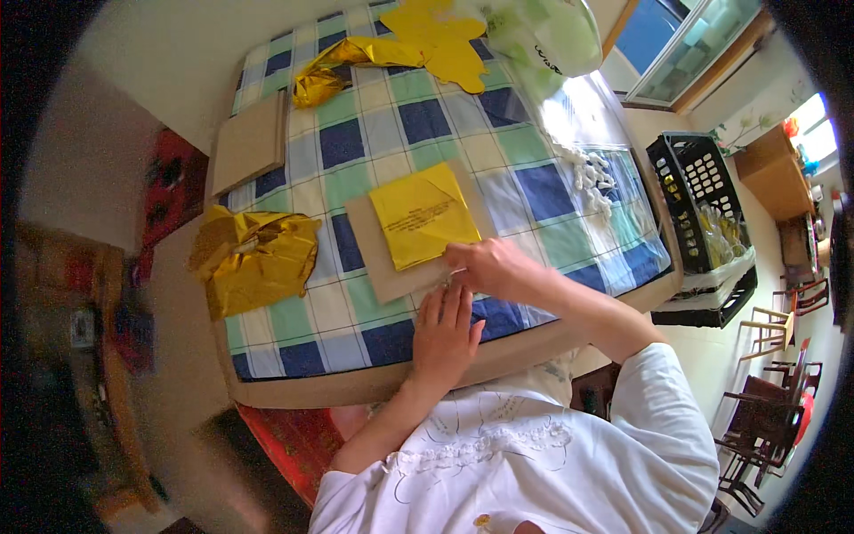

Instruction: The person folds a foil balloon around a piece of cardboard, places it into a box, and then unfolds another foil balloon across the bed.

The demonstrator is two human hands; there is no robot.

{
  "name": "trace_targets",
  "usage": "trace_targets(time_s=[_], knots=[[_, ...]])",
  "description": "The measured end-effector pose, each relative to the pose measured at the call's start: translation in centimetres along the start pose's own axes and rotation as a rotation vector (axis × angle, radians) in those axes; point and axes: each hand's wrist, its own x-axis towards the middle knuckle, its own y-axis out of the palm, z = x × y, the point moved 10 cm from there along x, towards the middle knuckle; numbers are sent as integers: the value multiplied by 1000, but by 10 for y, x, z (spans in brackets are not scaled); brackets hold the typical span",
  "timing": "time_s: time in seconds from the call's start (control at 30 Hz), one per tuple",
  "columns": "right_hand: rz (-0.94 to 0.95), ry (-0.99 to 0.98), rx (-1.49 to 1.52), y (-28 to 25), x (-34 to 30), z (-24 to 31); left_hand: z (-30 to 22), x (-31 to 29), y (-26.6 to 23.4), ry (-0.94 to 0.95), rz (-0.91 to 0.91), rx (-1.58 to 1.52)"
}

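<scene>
A folded yellow plastic packet [420,214] with dark print lies flat on a square beige board [367,245], on a checked cloth [427,120]. My right hand [500,270] is at the packet's lower right corner, its fingers curled together in a pinch; what they hold is hidden. Just below it, my left hand [445,336] lies with fingers stretched out, its fingertips near the board's front edge and almost touching the right hand. Left of the board sits a crumpled gold foil-like bag [258,258].
Another beige board [252,144] lies at the left edge. Gold foil [351,60] and flat yellow sheets [436,44] are at the back, beside a pale green and white plastic bag [543,40]. White cord-like pieces [589,178] lie at right, near black crates [698,196].
</scene>
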Motion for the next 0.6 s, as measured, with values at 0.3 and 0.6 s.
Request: trace_targets(time_s=[0.3,0.6], knots=[[-539,-87,-58,-84,77,-48,-1,1,-2,34,-63,-42],[43,65,352,-59,112,-64,-2,-4,0,13,-51,-30]])
